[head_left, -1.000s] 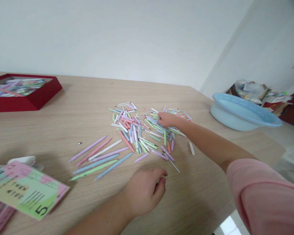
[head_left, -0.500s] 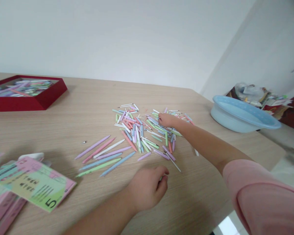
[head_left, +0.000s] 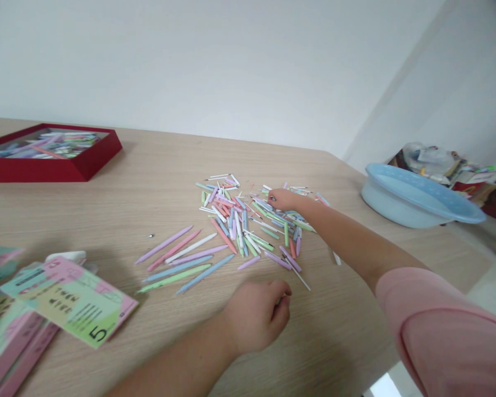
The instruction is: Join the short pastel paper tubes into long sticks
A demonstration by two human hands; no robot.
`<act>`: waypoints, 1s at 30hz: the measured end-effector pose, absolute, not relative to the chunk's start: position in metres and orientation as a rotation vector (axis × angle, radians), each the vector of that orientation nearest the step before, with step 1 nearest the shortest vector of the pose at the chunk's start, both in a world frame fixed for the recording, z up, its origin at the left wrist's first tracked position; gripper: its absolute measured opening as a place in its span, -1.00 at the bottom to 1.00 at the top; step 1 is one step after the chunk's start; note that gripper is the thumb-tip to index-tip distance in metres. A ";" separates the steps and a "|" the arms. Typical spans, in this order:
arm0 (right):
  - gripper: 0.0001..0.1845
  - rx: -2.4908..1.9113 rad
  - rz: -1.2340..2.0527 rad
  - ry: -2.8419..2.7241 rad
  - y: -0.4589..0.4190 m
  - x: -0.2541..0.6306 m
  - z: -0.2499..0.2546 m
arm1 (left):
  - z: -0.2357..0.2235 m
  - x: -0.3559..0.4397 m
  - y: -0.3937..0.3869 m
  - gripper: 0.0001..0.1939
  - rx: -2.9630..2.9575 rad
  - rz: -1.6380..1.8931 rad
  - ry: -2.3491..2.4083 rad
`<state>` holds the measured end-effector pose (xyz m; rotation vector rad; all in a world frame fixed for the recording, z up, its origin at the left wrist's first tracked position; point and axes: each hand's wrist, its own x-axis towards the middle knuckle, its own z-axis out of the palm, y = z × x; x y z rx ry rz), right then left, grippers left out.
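Note:
My right hand (head_left: 281,199) reaches into the far right of a spread pile of pastel pen parts (head_left: 240,220). Its fingers are curled together low among the pieces, and what they hold is too small to name. Nearer to me, my left hand (head_left: 258,315) rests in front of the pile with thumb and fingers closed; anything inside is hidden. Whole pens lie side by side left of the pile, among them a green pen (head_left: 176,278) and a purple pen (head_left: 165,244). A thin white refill (head_left: 298,275) sticks out toward me from the pile's near edge.
A red box (head_left: 85,165) full of pens stands at the back left. Pink and green printed boxes (head_left: 80,303) are stacked at the near left. A small metal tip (head_left: 150,236) lies beside the pens. On the right is a blue basin (head_left: 413,201), with clutter (head_left: 434,157) behind it.
The view has shifted slightly left, so the table things sit further right. My right hand stays at the same part of the pile, fingers closed. My left hand has barely moved.

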<state>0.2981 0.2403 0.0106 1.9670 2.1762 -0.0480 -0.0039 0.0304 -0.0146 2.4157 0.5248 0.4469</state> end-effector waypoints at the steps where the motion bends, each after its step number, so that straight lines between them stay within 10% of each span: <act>1: -0.66 1.955 -0.063 2.159 0.243 0.297 0.012 | -0.015 -0.004 0.030 -0.73 2.417 0.447 0.523; 30: -0.64 2.165 -0.497 2.315 0.213 0.269 0.041 | -0.015 -0.003 0.030 -0.73 2.393 0.456 0.520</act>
